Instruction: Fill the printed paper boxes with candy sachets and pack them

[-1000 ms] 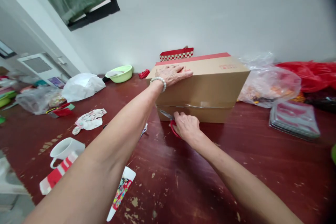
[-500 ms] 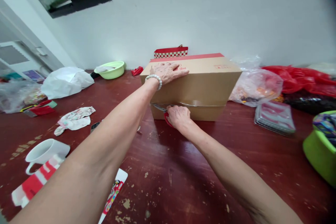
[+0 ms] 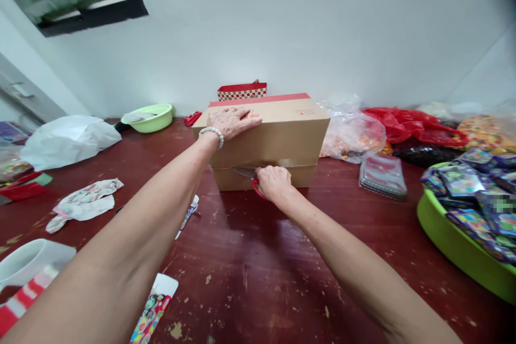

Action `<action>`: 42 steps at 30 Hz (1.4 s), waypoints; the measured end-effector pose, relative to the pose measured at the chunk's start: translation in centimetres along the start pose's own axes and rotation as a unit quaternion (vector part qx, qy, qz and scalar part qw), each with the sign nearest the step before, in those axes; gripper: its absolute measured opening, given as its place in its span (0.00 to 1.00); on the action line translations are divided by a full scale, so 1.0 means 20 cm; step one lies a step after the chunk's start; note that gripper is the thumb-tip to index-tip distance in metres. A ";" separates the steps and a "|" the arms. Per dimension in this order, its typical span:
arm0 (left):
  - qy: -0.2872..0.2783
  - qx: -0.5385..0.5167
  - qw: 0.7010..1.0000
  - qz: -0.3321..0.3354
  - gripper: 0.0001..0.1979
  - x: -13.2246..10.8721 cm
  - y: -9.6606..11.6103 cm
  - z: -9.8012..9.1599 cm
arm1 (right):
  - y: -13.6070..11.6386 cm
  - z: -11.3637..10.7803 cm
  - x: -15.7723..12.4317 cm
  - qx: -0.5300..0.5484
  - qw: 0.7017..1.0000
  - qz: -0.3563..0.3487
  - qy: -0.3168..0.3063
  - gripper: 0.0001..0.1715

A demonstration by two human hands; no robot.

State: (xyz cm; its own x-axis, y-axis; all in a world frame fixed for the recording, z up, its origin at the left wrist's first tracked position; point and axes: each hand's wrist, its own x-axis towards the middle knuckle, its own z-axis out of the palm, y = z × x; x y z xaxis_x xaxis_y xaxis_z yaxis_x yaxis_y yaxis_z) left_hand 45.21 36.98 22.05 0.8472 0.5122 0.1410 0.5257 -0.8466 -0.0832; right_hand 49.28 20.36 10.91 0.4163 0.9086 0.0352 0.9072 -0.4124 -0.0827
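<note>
A brown cardboard box [image 3: 290, 140] with a red strip along its back top edge stands on the dark red table [image 3: 250, 269]. My left hand [image 3: 233, 122], with a pale bead bracelet at the wrist, lies flat on the box's top near its front left corner, fingers stretched out. My right hand [image 3: 274, 181] is closed around the red handle of a pair of scissors [image 3: 246, 173]. Their blades point left, against the seam that runs across the box's front face. The fingers of my right hand hide part of the handle.
A green tub [image 3: 451, 242] full of small packets stands at the right, with clear plastic trays [image 3: 382, 176] nearer the box. Plastic bags [image 3: 355, 134] line the wall. On the left are a white bag [image 3: 68, 140], a light green basin [image 3: 153, 119], a cloth [image 3: 85, 204] and a white mug [image 3: 36, 260].
The view has turned right, so more of the green tub shows. The scissors in my right hand sit slightly further right along the box's seam. My left hand stays on the box top.
</note>
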 end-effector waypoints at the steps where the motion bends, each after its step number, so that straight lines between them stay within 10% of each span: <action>1: 0.005 -0.003 1.000 0.005 0.40 0.00 0.00 0.00 | 0.01 0.00 -0.01 -0.002 1.000 0.003 0.001 0.18; 42: 0.049 -0.029 0.998 -0.008 0.42 0.02 -0.01 0.02 | 0.96 -0.04 -0.39 -0.156 0.976 0.149 -0.020 0.20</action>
State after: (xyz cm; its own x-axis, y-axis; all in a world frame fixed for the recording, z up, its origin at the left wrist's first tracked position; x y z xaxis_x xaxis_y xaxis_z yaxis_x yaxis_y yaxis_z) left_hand 45.44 37.29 21.76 0.8253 0.5123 0.2373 0.5320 -0.8464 -0.0229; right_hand 63.49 5.22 9.92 0.6679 0.7440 0.0174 0.7226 -0.6539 0.2244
